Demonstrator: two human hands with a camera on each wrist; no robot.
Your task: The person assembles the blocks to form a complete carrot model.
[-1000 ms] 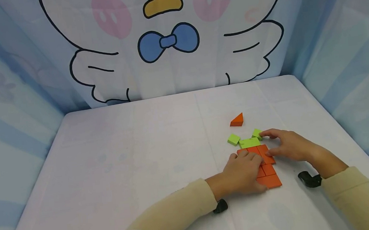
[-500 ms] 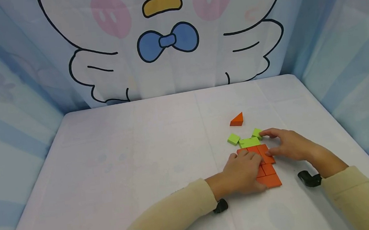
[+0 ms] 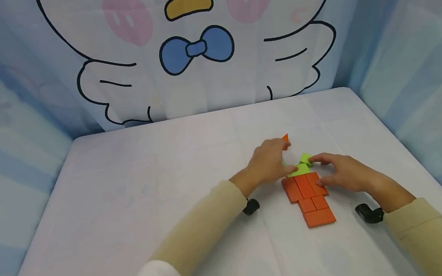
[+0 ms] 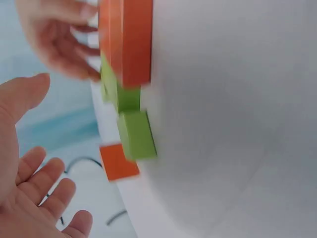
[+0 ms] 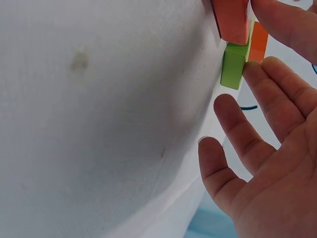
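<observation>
Several flat orange blocks (image 3: 303, 186) lie fitted together on the table. A longer green block (image 3: 301, 170) lies against their far edge, with a small tilted green block (image 3: 305, 159) at its right end. Another small green block (image 4: 138, 135) shows in the left wrist view, mostly hidden by my left hand in the head view. Beyond them stands an orange triangular block (image 3: 287, 143). My left hand (image 3: 267, 162) hovers over the green blocks, fingers spread and holding nothing, fingertips near the triangle. My right hand (image 3: 346, 171) rests its forefinger at the right green block, its thumb beside the orange blocks.
A white patterned cloth covers the table (image 3: 151, 198). A printed curtain (image 3: 200, 86) with a cartoon figure hangs along the back, and blue-white curtains (image 3: 410, 71) enclose the sides. Black wrist-worn pieces (image 3: 370, 214) hang below both forearms.
My left hand has lifted off the orange blocks and moved away from me toward the green blocks and the triangle. The right hand has stayed almost in place.
</observation>
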